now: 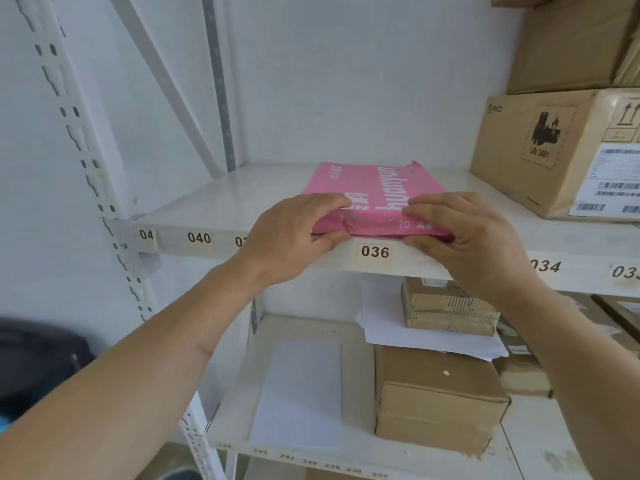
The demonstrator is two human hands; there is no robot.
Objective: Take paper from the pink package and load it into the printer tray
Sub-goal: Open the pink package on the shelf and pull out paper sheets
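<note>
A pink package (374, 187) of A4 paper lies flat on the upper white shelf (221, 202), its near end at the shelf's front edge above the label 036. My left hand (287, 237) grips the near left corner, fingers on top and thumb under the edge. My right hand (474, 237) grips the near right corner the same way. The far end of the wrapper looks torn open. No printer or tray is in view.
Cardboard boxes (557, 150) stand stacked at the right of the upper shelf. The lower shelf holds a brown box (436, 396), a smaller wrapped bundle (446, 310), and loose white sheets (301, 393). A perforated shelf post (86, 161) stands at left.
</note>
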